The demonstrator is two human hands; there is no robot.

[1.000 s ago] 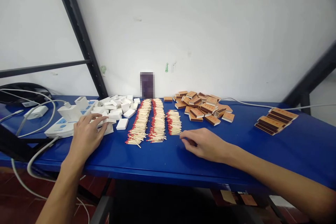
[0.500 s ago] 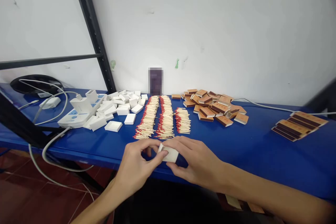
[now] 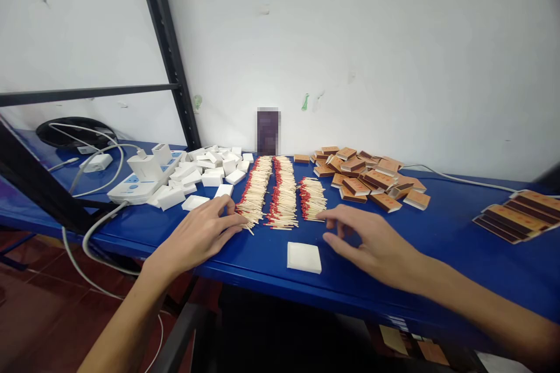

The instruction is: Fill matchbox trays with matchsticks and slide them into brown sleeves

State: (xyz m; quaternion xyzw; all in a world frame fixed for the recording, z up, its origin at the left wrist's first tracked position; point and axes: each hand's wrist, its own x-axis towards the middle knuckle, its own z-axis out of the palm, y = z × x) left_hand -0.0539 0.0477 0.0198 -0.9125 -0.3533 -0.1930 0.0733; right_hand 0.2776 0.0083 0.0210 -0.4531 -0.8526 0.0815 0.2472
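A white matchbox tray (image 3: 304,257) lies on the blue table (image 3: 459,256) near its front edge, between my hands. My left hand (image 3: 199,236) rests flat to its left, fingers stretched out, with the fingertips touching the near end of the leftmost row of red-tipped matches (image 3: 256,189). My right hand (image 3: 374,242) hovers low to the tray's right, fingers spread and empty, its fingertips just short of the shortest match row (image 3: 312,198). A middle match row (image 3: 283,192) lies between the two.
A heap of white trays (image 3: 210,173) sits at the left beside a white power strip with chargers (image 3: 142,178) and cables. Brown matchbox sleeves (image 3: 370,178) are piled at the right; stacked sleeves (image 3: 516,215) lie far right. A black shelf post (image 3: 168,49) rises behind.
Half a second ago both hands held the white tray at the table's front edge. It now lies on the table, and both hands have let go and moved up to the match rows.
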